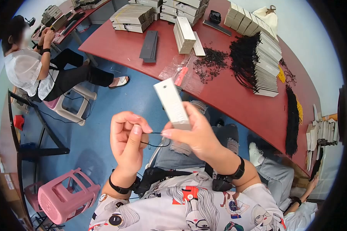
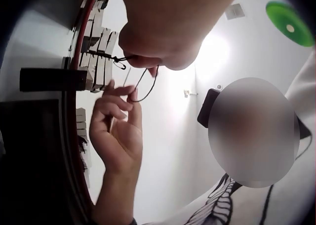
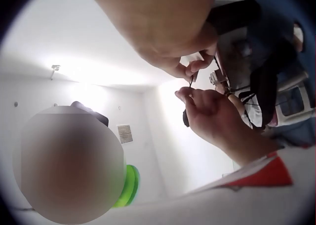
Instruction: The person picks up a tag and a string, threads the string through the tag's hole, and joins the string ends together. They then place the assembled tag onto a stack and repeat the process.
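In the head view my right hand (image 1: 199, 136) grips a stack of long white tags (image 1: 169, 101), tilted up and to the left. A small dark hole pierces the top tag near its far end, and faint raised lettering shows nearer the hand. My left hand (image 1: 128, 140), palm up with curled fingers, pinches a thin black cord (image 1: 157, 146) between thumb and fingertips. The cord spans the small gap between both hands and sags in a loop. Its other side runs to my right thumb. From below, the left wrist view shows the same cord loop (image 2: 152, 90).
The red table (image 1: 216, 94) carries bundled white tags (image 1: 131, 15), dark grey tags (image 1: 148, 46), a pile of black cords (image 1: 212, 61) and a row of corded tags (image 1: 266, 63). A pink stool (image 1: 67, 196) stands at left. Another person (image 1: 31, 69) sits beyond it.
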Demonstrator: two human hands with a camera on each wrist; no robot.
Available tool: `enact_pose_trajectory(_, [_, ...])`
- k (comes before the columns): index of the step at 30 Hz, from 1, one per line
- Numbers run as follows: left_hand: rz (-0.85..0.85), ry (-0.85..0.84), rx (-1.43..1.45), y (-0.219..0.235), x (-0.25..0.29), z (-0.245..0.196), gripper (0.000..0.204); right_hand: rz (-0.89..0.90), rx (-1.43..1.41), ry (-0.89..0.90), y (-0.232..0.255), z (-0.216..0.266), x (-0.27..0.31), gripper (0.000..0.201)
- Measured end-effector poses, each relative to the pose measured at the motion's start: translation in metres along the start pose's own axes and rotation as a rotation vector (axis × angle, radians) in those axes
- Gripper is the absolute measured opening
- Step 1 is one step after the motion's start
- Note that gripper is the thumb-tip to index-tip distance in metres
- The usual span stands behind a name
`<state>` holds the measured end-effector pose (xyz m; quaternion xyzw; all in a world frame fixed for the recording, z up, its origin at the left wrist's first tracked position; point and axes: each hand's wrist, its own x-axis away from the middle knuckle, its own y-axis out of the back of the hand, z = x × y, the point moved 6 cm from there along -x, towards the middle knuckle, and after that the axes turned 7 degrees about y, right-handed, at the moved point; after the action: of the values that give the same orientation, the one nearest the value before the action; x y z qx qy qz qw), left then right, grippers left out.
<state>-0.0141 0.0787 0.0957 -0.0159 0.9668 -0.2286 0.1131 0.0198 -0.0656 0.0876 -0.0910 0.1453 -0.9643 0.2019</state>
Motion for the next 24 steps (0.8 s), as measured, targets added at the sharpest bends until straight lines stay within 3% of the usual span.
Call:
enact_pose_trajectory(1, [-0.026,-0.01,-0.174,0.003,0.002,-0.001,0.02,-0.046,0.01,0.092,0.006,0.005,0.002,0.048])
enact_pose_trajectory(2, [-0.029,-0.011,-0.173,0.001,0.002,-0.006,0.02,-0.046,0.066,0.151,0.011,0.01,0.006,0.047])
enact_pose_trajectory(4, [0.261,-0.006,-0.921,-0.025,0.005,-0.008,0.019,-0.045,0.127,0.202,0.017,0.011,0.012,0.046])
enact_pose_trajectory(7, [0.365,-0.019,-1.018,-0.014,0.019,0.019,0.013,0.009,0.307,0.236,0.02,0.004,0.019,0.04])
enact_pose_trajectory(9, [0.358,0.082,-1.0,-0.009,0.019,0.024,0.006,-0.074,0.493,0.289,0.031,0.003,0.021,0.032])
enact_pose_trajectory(10, [0.248,0.154,-0.899,0.003,0.018,0.029,0.007,-0.08,0.371,0.277,0.042,-0.011,0.021,0.02])
enact_pose_trajectory(13, [0.026,0.264,-0.665,0.023,0.02,0.049,0.011,-0.012,0.383,0.127,0.052,-0.037,0.013,0.016])
enact_pose_trajectory(14, [-0.078,0.296,-0.536,0.029,0.02,0.053,0.013,-0.015,0.522,0.189,0.05,-0.036,0.01,0.017])
enact_pose_trajectory(15, [-0.077,0.297,-0.535,0.027,0.019,0.054,0.013,-0.016,0.521,0.188,0.048,-0.04,0.006,0.017])
enact_pose_trajectory(20, [-0.141,0.084,-0.618,0.019,-0.001,0.048,0.013,-0.183,0.796,0.44,0.051,-0.043,-0.008,0.017])
enact_pose_trajectory(24, [-0.137,-0.022,-0.717,0.009,-0.022,0.054,0.012,-0.189,0.877,0.442,0.05,-0.046,-0.01,0.017])
